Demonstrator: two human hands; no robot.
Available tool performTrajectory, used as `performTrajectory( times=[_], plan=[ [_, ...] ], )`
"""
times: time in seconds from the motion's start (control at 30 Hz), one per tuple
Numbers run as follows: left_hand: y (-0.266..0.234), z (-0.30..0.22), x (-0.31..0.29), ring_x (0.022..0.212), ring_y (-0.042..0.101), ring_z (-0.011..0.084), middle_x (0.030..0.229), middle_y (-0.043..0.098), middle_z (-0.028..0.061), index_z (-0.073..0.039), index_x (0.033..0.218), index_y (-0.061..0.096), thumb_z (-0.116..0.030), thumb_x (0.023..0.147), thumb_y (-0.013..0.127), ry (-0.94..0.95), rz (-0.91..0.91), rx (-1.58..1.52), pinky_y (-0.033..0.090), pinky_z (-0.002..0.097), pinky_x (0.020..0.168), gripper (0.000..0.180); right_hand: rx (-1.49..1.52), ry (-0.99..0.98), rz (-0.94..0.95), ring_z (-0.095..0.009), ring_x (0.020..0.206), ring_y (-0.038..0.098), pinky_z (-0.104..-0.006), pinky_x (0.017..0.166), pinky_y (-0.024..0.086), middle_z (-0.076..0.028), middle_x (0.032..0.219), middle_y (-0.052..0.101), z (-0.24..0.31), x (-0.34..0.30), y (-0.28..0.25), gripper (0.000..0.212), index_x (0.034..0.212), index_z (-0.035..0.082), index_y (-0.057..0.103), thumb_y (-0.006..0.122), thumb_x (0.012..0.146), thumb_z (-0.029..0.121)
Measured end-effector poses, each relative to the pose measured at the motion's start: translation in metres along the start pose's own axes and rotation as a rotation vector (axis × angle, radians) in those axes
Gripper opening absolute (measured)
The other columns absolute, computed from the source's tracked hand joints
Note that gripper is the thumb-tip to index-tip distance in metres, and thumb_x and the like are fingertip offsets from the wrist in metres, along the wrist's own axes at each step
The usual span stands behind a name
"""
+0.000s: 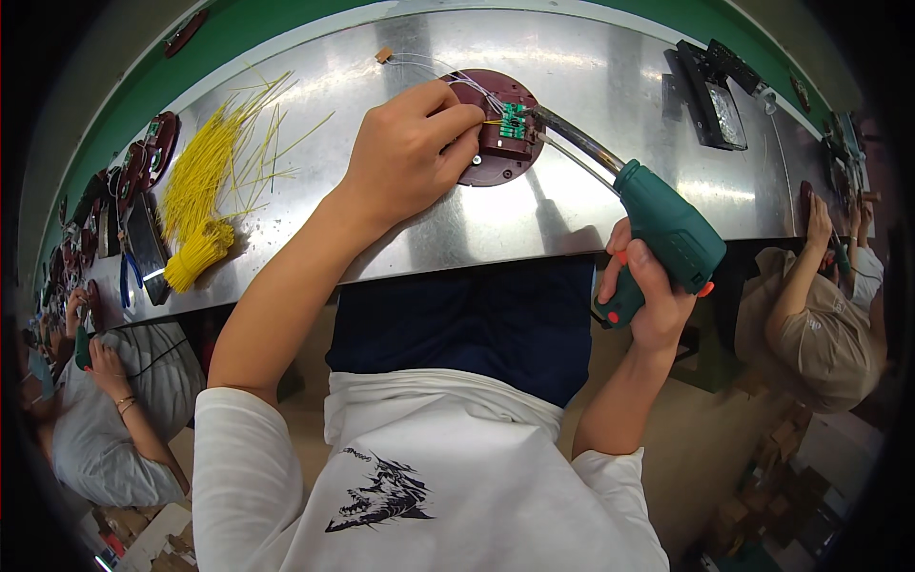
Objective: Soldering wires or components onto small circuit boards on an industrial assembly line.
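A dark red round plastic housing (487,174) lies on the metal bench, with a small green circuit board (513,122) in it. My left hand (410,143) rests over the housing's left side, its thumb and forefinger pinched on a short yellow wire (492,122) that reaches the board. White wires (477,88) run from the housing to a small tan connector (384,55) beyond my fingers. In my right hand (653,291) is a green soldering gun (672,224) with orange-red parts, its fingers wrapped round the handle. The gun's metal tip is at the board's right edge.
A bundle of yellow wires (200,253) lies on the left, with loose strands spread behind it. Beside it are blue-handled pliers (129,276) and more red housings (162,143). A black tray (710,100) stands at the back right. Co-workers sit left (124,410) and right (810,324).
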State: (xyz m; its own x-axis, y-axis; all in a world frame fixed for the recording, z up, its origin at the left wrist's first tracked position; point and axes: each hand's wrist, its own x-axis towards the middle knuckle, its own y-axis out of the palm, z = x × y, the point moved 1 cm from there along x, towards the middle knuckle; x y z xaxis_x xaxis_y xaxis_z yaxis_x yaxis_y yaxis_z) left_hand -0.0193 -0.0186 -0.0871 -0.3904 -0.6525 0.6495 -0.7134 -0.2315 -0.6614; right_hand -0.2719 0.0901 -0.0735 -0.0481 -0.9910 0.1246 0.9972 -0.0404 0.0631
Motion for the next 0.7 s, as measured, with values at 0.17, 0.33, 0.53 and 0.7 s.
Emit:
performTrajectory(
  times=[0.17, 0.33, 0.53, 0.7],
  plan=[
    [-0.0015, -0.0007, -0.0004, 0.069, 0.065, 0.0237, 0.082, 0.065, 0.0089, -0.004, 0.09, 0.073, -0.004, 0.078, 0.071, -0.012, -0.002, 0.007, 0.053, 0.0316, 0.061, 0.012, -0.01, -0.01, -0.001, -0.017, 0.046, 0.057, -0.0258, 0.044, 0.044, -0.016, 0.09, 0.062, 0.0014, 0.0004, 0.0008, 0.029, 0.111, -0.009, 0.059, 0.059, 0.09, 0.012],
    [-0.0018, -0.0003, -0.0005, 0.071, 0.066, 0.0232, 0.085, 0.067, 0.0091, -0.004, 0.09, 0.074, -0.003, 0.076, 0.072, 0.041, -0.061, 0.015, 0.054, 0.0307, 0.062, 0.014, -0.022, -0.004, -0.016, -0.017, 0.047, 0.057, -0.0258, 0.044, 0.044, -0.017, 0.092, 0.064, 0.0018, 0.0016, 0.0007, 0.031, 0.113, -0.009, 0.059, 0.058, 0.09, 0.011],
    [-0.0012, -0.0009, -0.0009, 0.07, 0.065, 0.0222, 0.082, 0.065, 0.0068, -0.006, 0.084, 0.072, -0.004, 0.074, 0.071, 0.045, -0.092, 0.045, 0.053, 0.0322, 0.061, 0.01, -0.036, -0.037, 0.019, -0.017, 0.048, 0.057, -0.0259, 0.045, 0.045, -0.017, 0.093, 0.065, 0.0044, 0.001, 0.0027, 0.033, 0.117, -0.009, 0.059, 0.058, 0.089, 0.01],
    [-0.0025, -0.0017, -0.0017, 0.072, 0.067, 0.0222, 0.086, 0.067, 0.0087, -0.004, 0.089, 0.074, -0.002, 0.074, 0.072, 0.039, -0.041, 0.066, 0.055, 0.0303, 0.063, 0.016, -0.071, -0.039, 0.049, -0.016, 0.048, 0.058, -0.0258, 0.045, 0.045, -0.017, 0.094, 0.065, 0.0042, -0.0006, 0.004, 0.035, 0.119, -0.009, 0.059, 0.058, 0.089, 0.008]
  ],
)
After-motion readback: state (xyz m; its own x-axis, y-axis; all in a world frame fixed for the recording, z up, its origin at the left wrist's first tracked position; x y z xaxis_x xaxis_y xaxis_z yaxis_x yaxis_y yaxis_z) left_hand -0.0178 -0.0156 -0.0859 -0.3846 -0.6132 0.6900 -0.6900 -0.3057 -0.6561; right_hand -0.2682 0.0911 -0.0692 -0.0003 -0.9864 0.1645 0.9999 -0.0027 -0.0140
